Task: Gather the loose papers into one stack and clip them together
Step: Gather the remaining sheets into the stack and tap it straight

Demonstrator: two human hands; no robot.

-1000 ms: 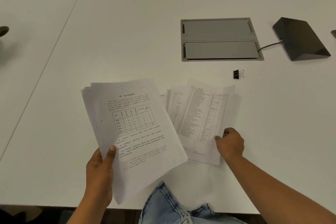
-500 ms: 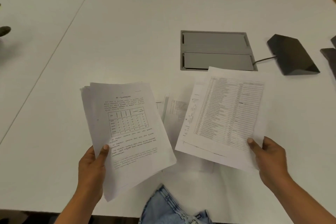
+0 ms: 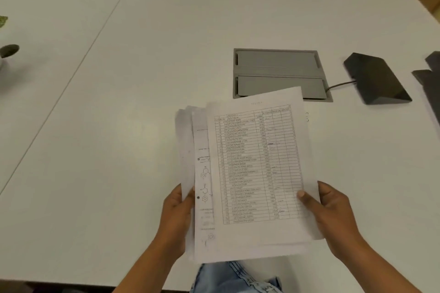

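The left hand (image 3: 177, 219) is closed on the left edge of the papers (image 3: 250, 173), fingers tucked behind the sheets and the thumb over the front, so that it carries the weight of the bundle held up off the white surface (image 3: 119, 126). Just to its right the sheets fan out unevenly: several left edges step out past one another, and the top sheet, a printed table, sits skewed toward the right hand. That uneven fan is likely why both hands are on the bundle, one edge each, ready to square it. The right hand (image 3: 331, 216) grips the lower right edge, its thumb pressed on the face of the top sheet and its fingers behind, which pins the table sheet against the rest. Beyond the papers, farther from both hands, a grey hatch (image 3: 281, 74) is set into the surface, and to the right of it lies a dark wedge-shaped box (image 3: 378, 78) with a cable. The binder clip cannot be seen here; it may be hidden behind the raised sheets. Half a second ago the hands held two separate bundles well apart, the left one with a text page on top; now they have come together into one rough stack, so the gathering looks nearly done and the clipping is not yet begun.
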